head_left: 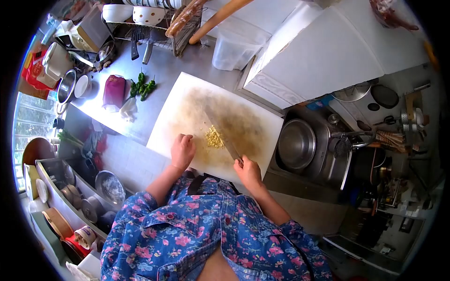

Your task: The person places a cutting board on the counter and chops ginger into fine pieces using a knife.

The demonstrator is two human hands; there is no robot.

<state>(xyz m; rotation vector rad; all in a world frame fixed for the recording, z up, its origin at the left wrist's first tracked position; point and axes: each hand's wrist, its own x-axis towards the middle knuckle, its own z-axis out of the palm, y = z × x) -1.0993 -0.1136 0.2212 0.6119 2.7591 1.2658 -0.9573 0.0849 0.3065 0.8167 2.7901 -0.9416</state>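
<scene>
A white cutting board with brown stains lies on the counter in front of me. My right hand is wrapped round the handle of a kitchen knife. Its blade slants up and left across the board, beside a small pile of finely chopped yellow bits that look like garlic or ginger. My left hand rests over the board's left part, its fingers curled in with nothing visible in them. It is apart from the pile and the blade.
Green peppers, a purple-pink package and a small white bowl are left of the board. A clear plastic bin stands behind it. On the right, a metal basin sits in the sink.
</scene>
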